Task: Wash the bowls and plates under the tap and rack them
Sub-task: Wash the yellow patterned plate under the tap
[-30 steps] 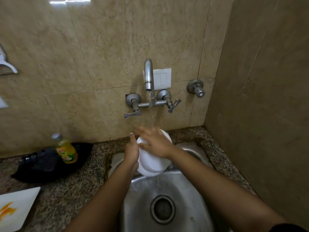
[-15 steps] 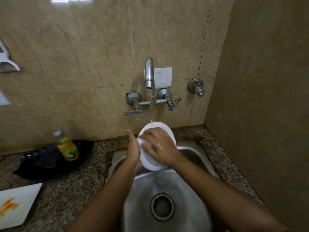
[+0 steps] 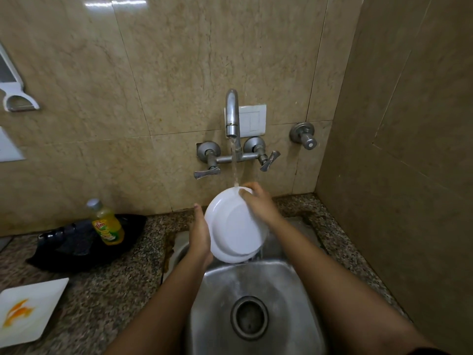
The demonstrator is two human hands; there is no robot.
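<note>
Beige tiled walls close in behind and to the right of the steel sink [image 3: 220, 290]. Open room lies over the basin and the granite counter [image 3: 115, 290] on my left, where a soap bottle [image 3: 106, 224] and a stained square plate [image 3: 28, 311] sit. The white plate [image 3: 230, 229] stands on edge under the tap [image 3: 232, 111], the stream striking its upper rim. My right hand [image 3: 258, 204], spread across its face half a second ago, now hooks the top rim. My left hand [image 3: 201, 234] clasps the left rim, thumb up, fingers hidden.
</note>
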